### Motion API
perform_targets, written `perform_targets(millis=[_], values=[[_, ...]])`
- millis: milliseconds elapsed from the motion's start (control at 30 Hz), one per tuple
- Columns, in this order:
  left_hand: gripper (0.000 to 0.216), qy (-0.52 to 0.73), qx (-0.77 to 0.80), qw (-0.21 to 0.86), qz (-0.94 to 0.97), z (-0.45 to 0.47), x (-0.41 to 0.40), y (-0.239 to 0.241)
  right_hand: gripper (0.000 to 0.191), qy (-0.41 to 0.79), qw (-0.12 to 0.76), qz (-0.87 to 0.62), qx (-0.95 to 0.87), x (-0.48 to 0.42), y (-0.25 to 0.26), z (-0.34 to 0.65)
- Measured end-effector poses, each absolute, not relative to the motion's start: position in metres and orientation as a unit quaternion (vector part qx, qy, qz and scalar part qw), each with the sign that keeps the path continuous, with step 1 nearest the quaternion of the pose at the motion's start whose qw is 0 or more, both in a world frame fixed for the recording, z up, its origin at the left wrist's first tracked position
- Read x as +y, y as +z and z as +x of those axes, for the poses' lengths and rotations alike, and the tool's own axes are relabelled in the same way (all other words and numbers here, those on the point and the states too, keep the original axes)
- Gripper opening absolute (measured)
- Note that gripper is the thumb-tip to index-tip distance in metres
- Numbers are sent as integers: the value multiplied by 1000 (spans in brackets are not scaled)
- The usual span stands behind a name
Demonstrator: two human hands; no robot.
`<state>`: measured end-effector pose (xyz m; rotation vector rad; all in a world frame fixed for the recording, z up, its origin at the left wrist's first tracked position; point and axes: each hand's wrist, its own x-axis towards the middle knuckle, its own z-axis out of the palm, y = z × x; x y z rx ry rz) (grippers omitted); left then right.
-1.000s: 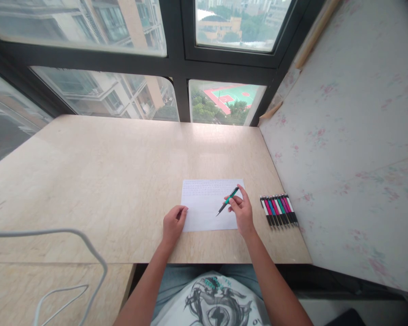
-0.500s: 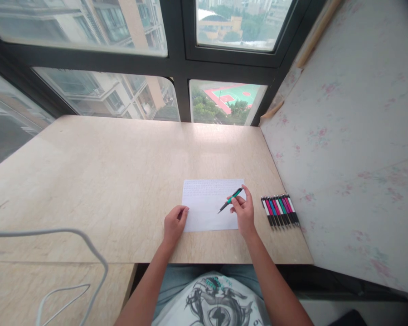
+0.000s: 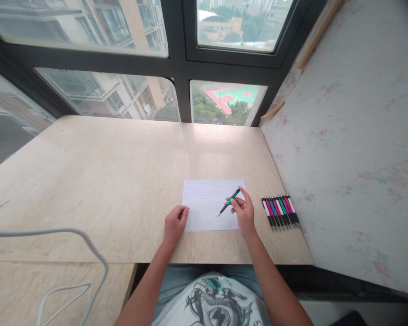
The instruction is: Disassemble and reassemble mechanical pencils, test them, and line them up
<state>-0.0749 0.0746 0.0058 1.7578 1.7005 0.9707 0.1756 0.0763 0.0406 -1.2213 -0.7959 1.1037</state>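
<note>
A white sheet of paper (image 3: 204, 210) lies on the tabletop, with rows of handwriting along its upper part. My left hand (image 3: 175, 222) is closed at the sheet's left edge, thumb and forefinger pressed together on the margin. Over the right half of the paper, my right hand (image 3: 243, 213) grips a green and black ballpoint pen (image 3: 230, 202). The pen slants with its tip toward the lower left, and my forefinger touches its top end. Whether the tip meets the paper I cannot tell.
Several pens (image 3: 280, 212) in mixed colours lie side by side to the right, near the papered wall (image 3: 353, 149). A grey cable (image 3: 85, 242) loops at the lower left. Dark-framed windows (image 3: 185, 68) stand behind the table (image 3: 122, 172).
The pen's top end has shifted slightly left and down in my right hand, with my forefinger following it. My left hand and the paper stay nearly in place.
</note>
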Motion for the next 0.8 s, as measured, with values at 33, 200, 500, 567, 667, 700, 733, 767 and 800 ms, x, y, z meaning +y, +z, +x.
perform_targets(millis=[33,200,500,567,667,700,733,767,800], values=[[24,356,625,252,647,-75,75,6,63,478,610,-528,-346,76,40,176],[23,354,624,252,650,-75,75,6,69,481,604,-531,-349,75,39,176],[24,357,622,242,654,-75,75,6,63,470,624,-544,-305,78,31,194],[23,359,619,238,657,-74,74,6,45,472,626,-550,-286,79,28,204],[20,358,600,230,677,-72,73,7,29,477,646,-549,-233,80,22,218],[21,348,586,220,698,-71,72,8,29,478,655,-543,-218,81,21,222],[23,331,568,205,725,-69,72,9,30,480,663,-536,-207,81,19,226],[26,308,550,186,754,-67,72,10,32,481,668,-531,-202,81,18,229],[29,281,536,164,779,-66,72,11,33,481,671,-528,-201,81,18,232]])
